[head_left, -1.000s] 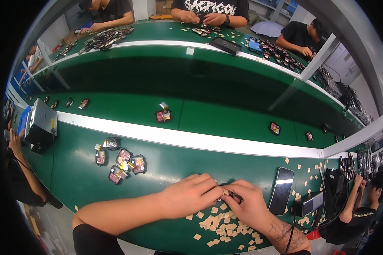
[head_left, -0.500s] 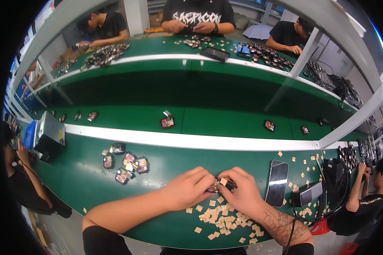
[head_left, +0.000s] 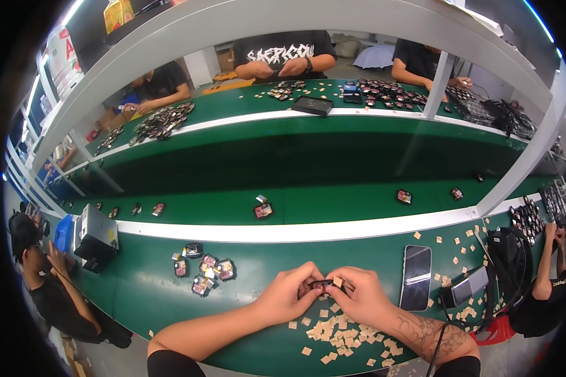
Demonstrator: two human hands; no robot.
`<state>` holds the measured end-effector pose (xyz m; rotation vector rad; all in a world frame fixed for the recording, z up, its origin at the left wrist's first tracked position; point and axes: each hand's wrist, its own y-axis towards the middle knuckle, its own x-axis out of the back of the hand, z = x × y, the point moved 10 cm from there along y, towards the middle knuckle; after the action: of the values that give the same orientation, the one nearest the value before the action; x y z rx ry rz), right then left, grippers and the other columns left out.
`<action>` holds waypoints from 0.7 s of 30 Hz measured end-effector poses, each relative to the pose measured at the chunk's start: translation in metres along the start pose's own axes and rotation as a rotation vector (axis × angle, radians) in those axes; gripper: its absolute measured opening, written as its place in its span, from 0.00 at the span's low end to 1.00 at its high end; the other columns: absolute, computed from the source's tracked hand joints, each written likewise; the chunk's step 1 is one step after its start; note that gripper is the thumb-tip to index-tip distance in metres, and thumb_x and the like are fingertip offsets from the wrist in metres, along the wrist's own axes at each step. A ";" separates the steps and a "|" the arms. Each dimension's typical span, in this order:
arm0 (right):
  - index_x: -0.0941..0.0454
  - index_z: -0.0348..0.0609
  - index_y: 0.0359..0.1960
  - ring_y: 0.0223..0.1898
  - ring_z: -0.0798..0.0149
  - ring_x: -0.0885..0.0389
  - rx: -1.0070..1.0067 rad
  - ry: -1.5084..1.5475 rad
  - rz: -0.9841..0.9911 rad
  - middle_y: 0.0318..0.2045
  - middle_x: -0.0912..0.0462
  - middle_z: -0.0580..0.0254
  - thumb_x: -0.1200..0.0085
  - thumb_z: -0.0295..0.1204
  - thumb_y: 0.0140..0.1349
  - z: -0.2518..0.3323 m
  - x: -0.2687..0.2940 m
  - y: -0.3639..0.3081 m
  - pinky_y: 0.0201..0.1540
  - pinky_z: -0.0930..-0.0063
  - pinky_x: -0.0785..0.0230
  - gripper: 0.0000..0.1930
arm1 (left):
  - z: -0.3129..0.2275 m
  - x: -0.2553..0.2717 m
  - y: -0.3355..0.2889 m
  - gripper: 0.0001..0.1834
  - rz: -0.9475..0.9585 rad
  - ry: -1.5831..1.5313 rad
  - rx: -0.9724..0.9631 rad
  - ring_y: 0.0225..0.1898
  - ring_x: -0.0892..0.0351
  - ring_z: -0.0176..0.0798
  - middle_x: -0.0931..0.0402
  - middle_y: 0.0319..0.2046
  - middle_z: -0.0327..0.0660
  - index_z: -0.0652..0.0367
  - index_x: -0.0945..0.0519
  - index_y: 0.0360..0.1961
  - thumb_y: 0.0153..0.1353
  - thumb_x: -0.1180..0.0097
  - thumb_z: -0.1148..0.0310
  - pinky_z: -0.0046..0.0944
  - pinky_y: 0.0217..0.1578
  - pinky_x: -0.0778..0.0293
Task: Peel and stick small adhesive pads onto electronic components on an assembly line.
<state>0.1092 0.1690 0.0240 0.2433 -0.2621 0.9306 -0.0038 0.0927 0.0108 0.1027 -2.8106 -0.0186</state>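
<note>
Between my fingertips, over the green table (head_left: pixel 151 283), is a small electronic module (head_left: pixel 321 286) with a black frame and a reddish inner face. My left hand (head_left: pixel 290 292) pinches its left side, and my right hand (head_left: pixel 363 294) grips its right side. One small tan square pad (head_left: pixel 338 282) shows at the right hand's fingertips; whether it is stuck to the module I cannot tell. Just below my hands lies a loose heap of similar tan pads (head_left: pixel 339 337). Left of my left forearm, several like modules (head_left: pixel 207 267) sit in a cluster.
A phone (head_left: pixel 416 276) lies right of my right hand. Beyond it are a grey box-shaped device (head_left: pixel 465 287), black cables and scattered pads. A white rail (head_left: pixel 283 233) borders a green belt (head_left: pixel 333 201) carrying spaced-out modules. A metal case (head_left: pixel 95 235) stands left. Co-workers sit opposite and at both sides.
The view has tilted up, so the scene sits lower and farther right. Both hands still hold the module, which has been turned so its reddish face shows more.
</note>
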 end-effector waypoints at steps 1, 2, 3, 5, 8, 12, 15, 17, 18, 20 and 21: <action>0.14 0.34 0.46 0.24 0.81 0.35 -0.012 0.007 -0.016 0.28 0.20 0.67 0.34 0.19 0.68 -0.003 0.001 0.000 0.25 0.77 0.45 0.07 | 0.000 0.000 0.002 0.10 -0.006 0.004 0.007 0.29 0.20 0.26 0.14 0.36 0.41 0.66 0.22 0.50 0.71 0.37 0.80 0.29 0.28 0.27; 0.14 0.34 0.46 0.24 0.81 0.35 -0.009 0.013 -0.009 0.28 0.20 0.67 0.34 0.19 0.68 -0.006 0.001 0.001 0.25 0.77 0.45 0.07 | -0.002 0.001 0.004 0.10 -0.022 0.014 -0.003 0.29 0.20 0.27 0.14 0.36 0.41 0.66 0.22 0.50 0.71 0.37 0.80 0.29 0.28 0.27; 0.15 0.34 0.46 0.24 0.81 0.34 0.049 -0.033 -0.049 0.28 0.19 0.68 0.35 0.18 0.68 -0.006 0.002 0.004 0.25 0.78 0.44 0.07 | -0.002 0.005 0.004 0.10 -0.039 0.029 -0.015 0.29 0.20 0.28 0.15 0.36 0.41 0.66 0.22 0.50 0.71 0.37 0.80 0.30 0.28 0.26; 0.15 0.34 0.46 0.25 0.82 0.33 0.116 -0.074 -0.084 0.29 0.18 0.68 0.35 0.18 0.68 -0.009 0.005 0.008 0.25 0.79 0.42 0.07 | 0.003 0.006 0.003 0.14 -0.040 0.048 0.002 0.32 0.21 0.30 0.17 0.39 0.40 0.63 0.23 0.54 0.71 0.37 0.78 0.32 0.33 0.24; 0.21 0.37 0.49 0.22 0.77 0.28 -0.036 -0.054 -0.175 0.32 0.13 0.60 0.35 0.21 0.68 -0.024 0.031 0.011 0.24 0.76 0.38 0.11 | -0.024 0.020 0.002 0.32 -0.181 0.455 -0.247 0.47 0.19 0.45 0.21 0.53 0.50 0.63 0.27 0.68 0.66 0.29 0.70 0.41 0.46 0.19; 0.26 0.39 0.49 0.22 0.74 0.25 -0.115 0.049 -0.250 0.28 0.18 0.60 0.37 0.20 0.69 -0.046 0.053 0.019 0.25 0.74 0.36 0.12 | -0.012 0.062 0.013 0.33 -0.379 0.699 -0.122 0.64 0.29 0.64 0.28 0.60 0.57 0.63 0.27 0.68 0.62 0.30 0.70 0.54 0.67 0.29; 0.25 0.39 0.47 0.25 0.68 0.25 0.019 -0.303 -0.237 0.29 0.24 0.62 0.37 0.21 0.69 -0.011 0.054 0.021 0.30 0.72 0.34 0.10 | -0.005 0.079 0.010 0.35 -0.434 0.720 -0.090 0.65 0.29 0.63 0.29 0.62 0.56 0.63 0.28 0.68 0.61 0.29 0.70 0.55 0.67 0.30; 0.24 0.39 0.47 0.27 0.51 0.20 0.144 -0.456 -0.264 0.33 0.21 0.52 0.34 0.26 0.66 -0.005 0.053 0.015 0.33 0.61 0.27 0.13 | -0.005 0.069 0.006 0.35 -0.406 0.720 -0.075 0.65 0.29 0.63 0.29 0.61 0.56 0.62 0.28 0.68 0.61 0.29 0.70 0.55 0.67 0.30; 0.23 0.38 0.46 0.29 0.49 0.19 0.109 -0.529 -0.256 0.35 0.20 0.50 0.33 0.26 0.66 0.000 0.050 0.013 0.34 0.59 0.25 0.12 | -0.002 0.065 0.005 0.36 -0.377 0.726 -0.053 0.65 0.29 0.62 0.29 0.61 0.55 0.62 0.29 0.69 0.60 0.29 0.70 0.55 0.67 0.31; 0.19 0.38 0.49 0.35 0.46 0.14 -0.036 -0.582 -0.092 0.43 0.17 0.47 0.33 0.27 0.65 -0.009 0.045 0.013 0.38 0.56 0.21 0.14 | -0.004 0.062 0.006 0.36 -0.379 0.711 -0.065 0.65 0.29 0.62 0.29 0.61 0.55 0.62 0.29 0.68 0.60 0.29 0.70 0.55 0.67 0.32; 0.19 0.38 0.49 0.35 0.46 0.14 -0.040 -0.585 -0.095 0.43 0.17 0.47 0.33 0.27 0.65 -0.013 0.046 0.011 0.38 0.56 0.21 0.14 | -0.005 0.060 0.007 0.36 -0.373 0.693 -0.077 0.65 0.30 0.61 0.29 0.61 0.54 0.62 0.29 0.68 0.60 0.29 0.70 0.55 0.67 0.32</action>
<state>0.1281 0.2145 0.0283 0.4859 -0.7996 0.7430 -0.0588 0.0953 0.0350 0.5075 -2.0639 -0.1475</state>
